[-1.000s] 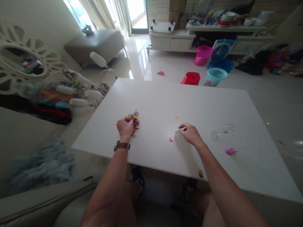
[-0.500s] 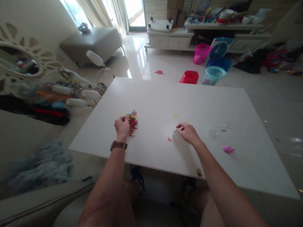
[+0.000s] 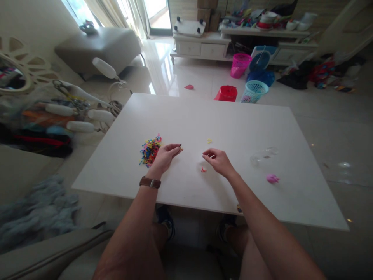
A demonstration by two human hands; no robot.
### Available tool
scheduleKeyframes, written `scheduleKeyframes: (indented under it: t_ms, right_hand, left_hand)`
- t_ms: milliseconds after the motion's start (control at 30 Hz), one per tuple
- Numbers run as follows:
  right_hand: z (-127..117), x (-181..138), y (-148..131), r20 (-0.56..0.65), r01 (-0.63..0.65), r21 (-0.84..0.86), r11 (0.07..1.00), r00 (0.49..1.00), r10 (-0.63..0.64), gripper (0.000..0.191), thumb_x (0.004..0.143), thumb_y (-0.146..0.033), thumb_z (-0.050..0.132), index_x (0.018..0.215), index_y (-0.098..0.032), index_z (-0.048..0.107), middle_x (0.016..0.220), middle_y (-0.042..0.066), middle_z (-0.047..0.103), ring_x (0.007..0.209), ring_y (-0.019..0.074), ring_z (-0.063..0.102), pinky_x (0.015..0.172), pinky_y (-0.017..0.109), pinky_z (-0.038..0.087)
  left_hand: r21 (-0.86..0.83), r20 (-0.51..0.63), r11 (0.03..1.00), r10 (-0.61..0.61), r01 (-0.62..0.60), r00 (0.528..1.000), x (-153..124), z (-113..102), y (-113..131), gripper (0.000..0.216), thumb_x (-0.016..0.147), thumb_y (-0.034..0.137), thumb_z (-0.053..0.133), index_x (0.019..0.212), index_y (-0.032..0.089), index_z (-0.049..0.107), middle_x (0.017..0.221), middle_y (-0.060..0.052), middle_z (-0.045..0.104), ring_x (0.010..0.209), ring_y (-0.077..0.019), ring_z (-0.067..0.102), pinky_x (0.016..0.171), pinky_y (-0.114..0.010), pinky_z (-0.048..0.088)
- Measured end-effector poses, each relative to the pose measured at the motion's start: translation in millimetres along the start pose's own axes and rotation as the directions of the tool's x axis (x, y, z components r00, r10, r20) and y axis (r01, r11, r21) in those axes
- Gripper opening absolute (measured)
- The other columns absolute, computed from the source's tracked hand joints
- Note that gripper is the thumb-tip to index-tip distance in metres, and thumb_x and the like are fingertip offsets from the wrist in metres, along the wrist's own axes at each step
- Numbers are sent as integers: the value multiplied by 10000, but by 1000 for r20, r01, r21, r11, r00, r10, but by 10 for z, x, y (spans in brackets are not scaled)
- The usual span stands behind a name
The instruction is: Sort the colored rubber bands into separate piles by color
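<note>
My left hand (image 3: 165,157), with a brown-strapped watch on the wrist, pinches what look like small rubber bands (image 3: 181,148), one dark and one orange, above the white table (image 3: 186,120). A heap of multicoloured rubber bands (image 3: 148,152) lies just left of that hand, partly hidden by it. Facing it across a gap is my right hand (image 3: 217,160), its fingers curved and slightly apart with nothing visible in them. Close to the right hand lie a few red bands (image 3: 203,169) and, farther back, some yellow bands (image 3: 210,141).
On the table's right side lie a clear plastic bottle (image 3: 264,156) and a pink rounded object (image 3: 272,178). Beyond the far edge stand a red bin (image 3: 226,93) and a light-blue basket (image 3: 254,91). A white lamp fixture (image 3: 105,68) is beside the left edge.
My left hand has come away from the heap and moved right, carrying small bands. My right hand stays near the red bands, its fingers a little more apart. The view has shifted slightly.
</note>
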State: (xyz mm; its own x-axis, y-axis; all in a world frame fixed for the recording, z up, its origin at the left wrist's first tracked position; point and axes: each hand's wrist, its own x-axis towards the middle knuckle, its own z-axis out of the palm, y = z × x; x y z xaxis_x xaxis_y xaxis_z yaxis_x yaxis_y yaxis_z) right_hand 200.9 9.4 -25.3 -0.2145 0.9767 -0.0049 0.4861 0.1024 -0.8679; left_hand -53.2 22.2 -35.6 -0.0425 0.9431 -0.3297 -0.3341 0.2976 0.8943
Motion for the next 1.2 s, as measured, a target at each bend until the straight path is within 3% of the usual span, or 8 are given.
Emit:
scheduleKeyframes:
  t_ms: [100, 233, 333, 500, 933, 1100, 1200]
  right_hand:
    - [71, 2, -56, -16, 1, 190, 982, 1000, 2, 192, 853, -342, 709, 982, -208, 756, 944, 61, 782, 828, 178, 710, 763, 307, 561]
    - [148, 2, -49, 27, -19, 382, 924, 1000, 10, 338, 816, -373, 757, 1115, -217, 741, 1039, 78, 783, 910, 193, 725, 824, 338, 581]
    - [193, -6, -42, 60, -22, 453, 891, 998, -6, 307, 785, -382, 788, 1042, -216, 761, 975, 63, 790, 880, 195, 729, 829, 342, 581]
    - [199, -10, -45, 32, -23, 432, 901, 999, 11, 187, 761, -376, 796, 808, -198, 760, 784, 39, 765, 753, 185, 706, 757, 327, 563]
    - [84, 44, -24, -19, -160, 534, 830, 979, 201, 288, 617, -383, 876, 766, -181, 733, 737, 38, 748, 709, 182, 710, 747, 334, 573]
    - [97, 19, -21, 19, -173, 532, 829, 981, 193, 301, 619, -398, 874, 775, -183, 734, 739, 31, 746, 725, 183, 714, 761, 341, 584]
    - [128, 12, -29, 46, -180, 519, 836, 982, 183, 302, 618, -400, 870, 776, -182, 734, 739, 31, 749, 726, 180, 712, 753, 335, 585]
  left_hand:
    - [0, 151, 996, -89, 90, 984, -117, 204, -17, 361, 597, 284, 930, 874, 121, 765, 864, -69, 746, 867, -180, 720, 991, -373, 526]
    - [74, 256, 986, -160, 146, 953, -220, 336, -31, 359, 612, 301, 929, 898, 130, 796, 878, -74, 757, 820, -156, 696, 927, -340, 538]
    - [110, 303, 984, -170, 143, 938, -256, 377, -46, 347, 618, 304, 928, 891, 133, 800, 888, -77, 759, 817, -147, 682, 889, -316, 535]
    - [110, 296, 983, -175, 149, 939, -248, 397, -93, 342, 621, 307, 925, 883, 131, 795, 856, -77, 754, 807, -147, 672, 849, -305, 526]
    - [140, 237, 981, -168, 138, 957, -205, 381, -171, 424, 627, 345, 915, 965, 131, 776, 896, -88, 755, 798, -146, 672, 847, -319, 519]
    - [226, 299, 971, -148, 80, 943, -241, 426, -201, 458, 691, 361, 867, 1087, 155, 766, 843, -59, 731, 784, -145, 652, 839, -327, 509]
    - [244, 315, 968, -141, 64, 939, -262, 472, -233, 368, 692, 382, 858, 959, 143, 776, 854, -65, 726, 776, -144, 644, 843, -331, 504]
